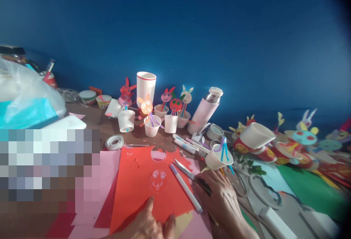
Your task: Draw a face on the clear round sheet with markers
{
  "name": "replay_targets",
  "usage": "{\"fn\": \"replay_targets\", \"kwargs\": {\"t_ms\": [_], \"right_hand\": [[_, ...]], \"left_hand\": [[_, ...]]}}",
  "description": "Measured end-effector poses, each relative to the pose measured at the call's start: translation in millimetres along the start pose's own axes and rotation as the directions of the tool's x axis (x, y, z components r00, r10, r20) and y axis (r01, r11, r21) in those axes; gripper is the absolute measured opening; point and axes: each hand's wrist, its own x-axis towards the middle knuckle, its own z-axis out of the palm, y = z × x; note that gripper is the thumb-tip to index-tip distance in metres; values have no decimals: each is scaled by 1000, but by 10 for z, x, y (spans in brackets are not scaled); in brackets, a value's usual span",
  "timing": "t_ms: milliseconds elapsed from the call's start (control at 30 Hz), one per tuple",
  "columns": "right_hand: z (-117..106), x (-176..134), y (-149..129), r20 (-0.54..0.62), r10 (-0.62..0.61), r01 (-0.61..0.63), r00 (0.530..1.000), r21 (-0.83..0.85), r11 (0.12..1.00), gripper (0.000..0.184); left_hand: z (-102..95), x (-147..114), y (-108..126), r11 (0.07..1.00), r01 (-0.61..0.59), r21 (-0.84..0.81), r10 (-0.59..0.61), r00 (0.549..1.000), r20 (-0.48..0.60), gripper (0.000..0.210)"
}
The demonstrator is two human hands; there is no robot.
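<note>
We judge that we are in the cutting step of a paper craft: a round face has been drawn on the red sheet [137, 187], and it waits to be cut free. Our right hand [219, 198] rests near the front edge of the table [95, 120], fingers curled around the scissors [189, 171], whose blades point back and left over the sheet's right edge. A white marker [186, 187] lies slantwise just beside that hand, and we cannot tell whether the fingers touch it. Our left hand [149, 224] lies flat on the front part of the red sheet, fingers loose and holding nothing, thumb pointing up toward the drawn face [158, 180].

The drawn face sits in the middle of the sheet, just beyond the left thumb tip and left of the scissor blades, near but apart from both. Further back on the same sheet is a round hole [158, 154] close to its rear edge.

The next move, as we judge it, calls for the left hand to pin or lift the sheet while the blades are brought round to the circle's edge, keeping the cut outside the drawn eyes and mouth.

Toward the back edge stand small paper cups with stick puppets [149, 116], a stack of cups [146, 85] and a pink flask [205, 109]
</note>
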Motion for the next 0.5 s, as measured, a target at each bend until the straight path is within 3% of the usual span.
{"fn": "replay_targets", "kwargs": {"t_ms": [100, 167, 233, 367, 500], "right_hand": [[-32, 10, -19, 30, 13, -13, 999, -16, 1000, 2], [-66, 17, -13, 46, 11, -8, 999, -53, 999, 3], [-106, 23, 7, 56, 1, 5, 998, -111, 994, 5], [-183, 21, 62, 96, -3, 22, 995, -198, 980, 9], [-205, 8, 105, 116, -3, 31, 993, -237, 971, 12]], "left_hand": [[-287, 61, -74, 991, -51, 122, 51, 999, 0, 47], [-348, 85, -88, 986, -56, 159, 57, 998, 3, 42], [-280, 82, -73, 983, -67, 171, 64, 998, 28, 39], [47, 4, 3, 979, -96, 181, 83, 993, 82, 47], [236, -61, 51, 979, -64, 194, 56, 997, 47, 51]]}}
